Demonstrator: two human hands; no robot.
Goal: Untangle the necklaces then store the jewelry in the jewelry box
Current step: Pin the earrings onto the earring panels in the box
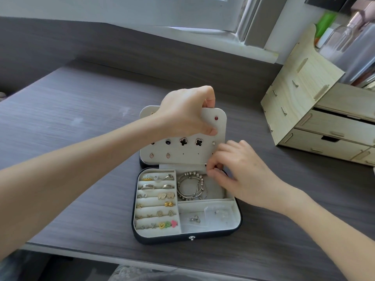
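Box point(213, 237) sits open on the desk point(81, 128) in front of me, dark outside, pale lining inside. Its left side is a stack of ring rolls point(156, 201) holding rings, gold studs, 2 elephant studs and 3 bright hearts in yellow, green and pink. The upper right compartment holds a pile of bangles point(191, 188), some beaded. The lower right compartment holds a few small silver pieces point(195, 219) and what looks like clear plastic bags; I cannot tell more about them.

An earring panel point(182, 151) stands up at the back of the box, in front of the lid. It carries 2 dark clover studs, a red stud near the top right, some dark round ones and 2 pinkish drops lower left.

My left hand point(188, 112) is closed over the panel's top edge, thumb pressed on its front, fingers curled behind it. My right hand point(233, 175) is at the panel's lower right corner, above the bangles, thumb and fingertips pinched together; what they grip is too small to see.

A wooden organizer point(316, 110) with drawers stands well apart at the desk's right.
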